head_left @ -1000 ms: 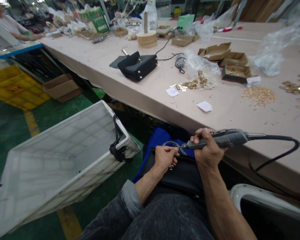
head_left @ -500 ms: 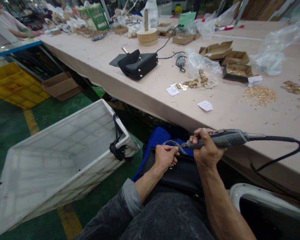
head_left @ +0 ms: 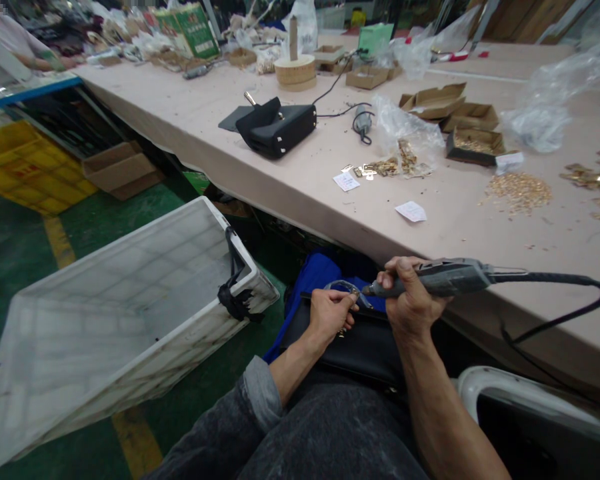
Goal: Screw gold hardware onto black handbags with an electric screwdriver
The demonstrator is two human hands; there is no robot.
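A black handbag [head_left: 365,343] lies on my lap over blue cloth. Its curved handle [head_left: 336,285] seems wrapped in clear plastic and has a small gold fitting near its right end. My left hand [head_left: 333,312] is closed, thumb and finger pinching the handle at that fitting. A grey electric screwdriver [head_left: 453,277] lies almost level in my right hand [head_left: 414,300], fingers wrapped round its front part. The screwdriver's tip points left at the fitting, close to my left fingertips; whether it touches cannot be made out.
On the table [head_left: 300,180] are another black handbag [head_left: 280,130], a second electric screwdriver [head_left: 363,121], gold hardware [head_left: 385,167], a pile of small gold pieces [head_left: 517,192] and cardboard boxes [head_left: 473,117]. A white crate [head_left: 105,353] stands at left. A person's arm [head_left: 50,60] shows far left.
The screwdriver tip appears to have drawn back very slightly from the fitting. My left hand keeps its pinch, and the view has shifted a little.
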